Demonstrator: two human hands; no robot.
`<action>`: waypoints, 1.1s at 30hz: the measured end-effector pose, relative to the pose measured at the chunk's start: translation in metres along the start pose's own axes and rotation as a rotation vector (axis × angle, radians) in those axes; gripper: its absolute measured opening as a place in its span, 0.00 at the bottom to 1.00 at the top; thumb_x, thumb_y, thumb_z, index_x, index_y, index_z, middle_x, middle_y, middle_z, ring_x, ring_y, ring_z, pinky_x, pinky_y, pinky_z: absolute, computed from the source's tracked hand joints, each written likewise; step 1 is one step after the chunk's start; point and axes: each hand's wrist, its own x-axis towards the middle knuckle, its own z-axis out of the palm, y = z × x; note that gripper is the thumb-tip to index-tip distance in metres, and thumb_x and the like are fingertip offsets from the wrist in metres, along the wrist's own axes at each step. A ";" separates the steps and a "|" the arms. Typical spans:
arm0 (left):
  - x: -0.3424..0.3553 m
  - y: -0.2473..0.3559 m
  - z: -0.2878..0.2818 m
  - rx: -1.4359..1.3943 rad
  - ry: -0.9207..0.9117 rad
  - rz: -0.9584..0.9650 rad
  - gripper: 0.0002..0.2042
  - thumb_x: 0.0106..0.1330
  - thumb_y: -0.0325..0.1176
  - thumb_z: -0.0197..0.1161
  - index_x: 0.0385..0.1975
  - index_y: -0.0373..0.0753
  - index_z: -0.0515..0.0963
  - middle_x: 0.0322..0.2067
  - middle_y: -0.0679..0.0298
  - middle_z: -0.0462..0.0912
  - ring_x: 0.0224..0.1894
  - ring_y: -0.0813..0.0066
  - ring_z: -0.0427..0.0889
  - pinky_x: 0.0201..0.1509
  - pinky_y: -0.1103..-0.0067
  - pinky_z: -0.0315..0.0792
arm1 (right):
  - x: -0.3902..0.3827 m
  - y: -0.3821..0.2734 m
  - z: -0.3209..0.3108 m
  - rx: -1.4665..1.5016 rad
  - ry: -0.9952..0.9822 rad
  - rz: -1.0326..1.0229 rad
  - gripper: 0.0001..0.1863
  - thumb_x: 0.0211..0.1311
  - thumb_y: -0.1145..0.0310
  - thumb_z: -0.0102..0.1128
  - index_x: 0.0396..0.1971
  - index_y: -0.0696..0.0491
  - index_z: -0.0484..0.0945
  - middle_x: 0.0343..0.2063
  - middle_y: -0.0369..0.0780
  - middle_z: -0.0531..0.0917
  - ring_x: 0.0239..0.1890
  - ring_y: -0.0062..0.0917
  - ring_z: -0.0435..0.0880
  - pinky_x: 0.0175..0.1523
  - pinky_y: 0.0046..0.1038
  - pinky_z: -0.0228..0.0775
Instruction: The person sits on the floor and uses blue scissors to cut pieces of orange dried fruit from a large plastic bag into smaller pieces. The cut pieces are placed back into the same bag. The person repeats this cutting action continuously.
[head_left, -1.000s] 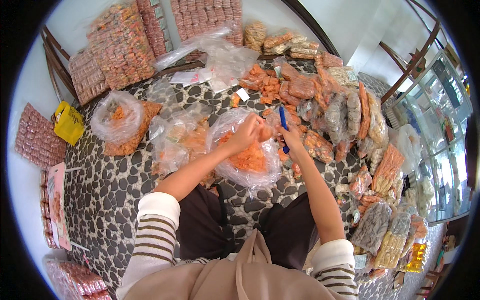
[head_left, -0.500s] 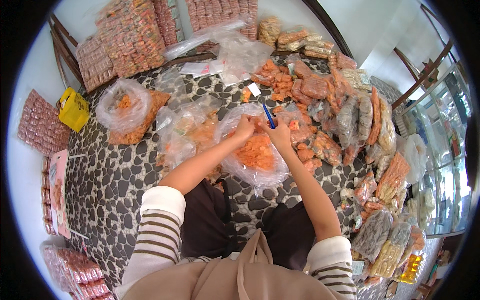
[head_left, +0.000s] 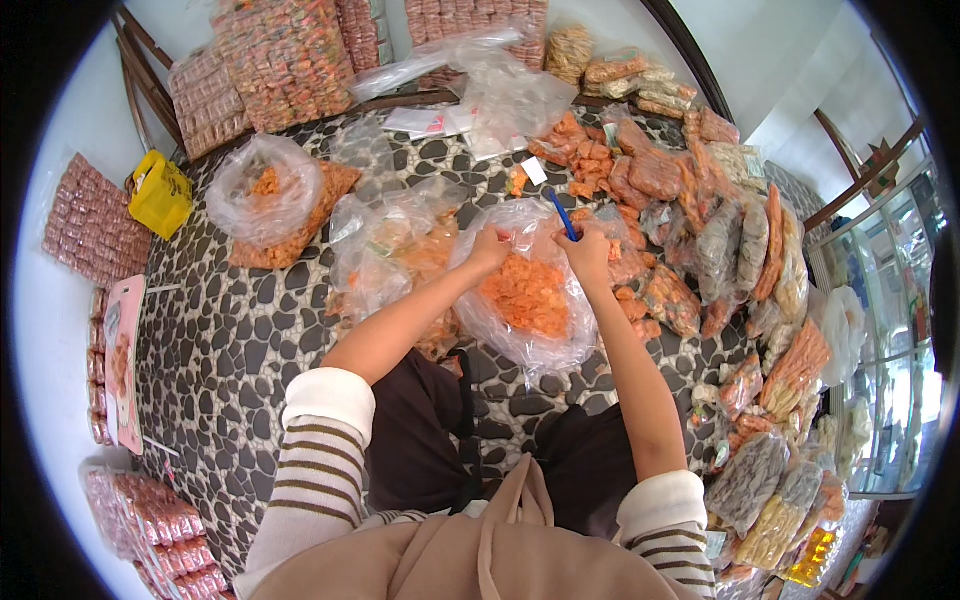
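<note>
A clear plastic bag (head_left: 562, 345) lies spread in front of me, its mouth open over a heap of orange chips (head_left: 528, 298). At its far left edge my left hand (head_left: 488, 250) is closed, its fingers pinching the plastic. My right hand (head_left: 588, 252) is closed on a slim blue pen-like stick (head_left: 564, 216) that points up and away; its fingers are also beside the bag's far right edge, and whether they grip the plastic is hidden. Left of the bag sit crumpled clear bags (head_left: 395, 245) with orange pieces.
Another open bag (head_left: 262, 190) of orange chips stands at the far left, near a yellow bag (head_left: 160, 195). Many packed snack bags (head_left: 655, 175) pile up along the right, beside a glass cabinet (head_left: 875, 300). Loose plastic sheets (head_left: 510, 105) lie at the back on the pebble-patterned floor (head_left: 250, 370).
My hands have drawn apart, and the bag's mouth is wider, showing more orange chips. The blue stick stays in my right hand. The whole view has shifted slightly.
</note>
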 end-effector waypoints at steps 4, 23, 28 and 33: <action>-0.021 0.018 0.016 0.144 0.171 0.438 0.26 0.48 0.30 0.65 0.48 0.37 0.63 0.43 0.52 0.66 0.44 0.58 0.70 0.48 0.72 0.67 | -0.001 0.000 -0.005 -0.068 -0.084 0.165 0.12 0.41 0.67 0.66 0.21 0.60 0.76 0.16 0.43 0.78 0.19 0.29 0.77 0.27 0.27 0.67; -0.036 0.017 -0.014 0.908 0.442 0.744 0.15 0.52 0.31 0.59 0.40 0.38 0.70 0.40 0.55 0.67 0.48 0.57 0.63 0.52 0.62 0.59 | 0.008 0.129 -0.083 0.128 -0.358 0.422 0.13 0.59 0.62 0.46 0.33 0.57 0.71 0.18 0.38 0.76 0.13 0.18 0.73 0.18 0.20 0.64; -0.002 0.009 0.133 0.616 0.018 1.000 0.14 0.51 0.30 0.59 0.37 0.36 0.70 0.37 0.55 0.69 0.45 0.56 0.65 0.52 0.62 0.58 | -0.026 0.226 -0.134 0.068 -0.184 0.581 0.13 0.60 0.62 0.46 0.31 0.56 0.72 0.17 0.36 0.75 0.13 0.17 0.72 0.17 0.20 0.63; 0.045 -0.035 0.254 0.785 -0.401 1.027 0.15 0.54 0.33 0.57 0.39 0.35 0.66 0.35 0.55 0.71 0.43 0.56 0.67 0.44 0.67 0.63 | -0.091 0.300 -0.139 0.149 -0.056 0.785 0.15 0.59 0.60 0.48 0.30 0.58 0.72 0.16 0.40 0.77 0.15 0.23 0.76 0.22 0.26 0.67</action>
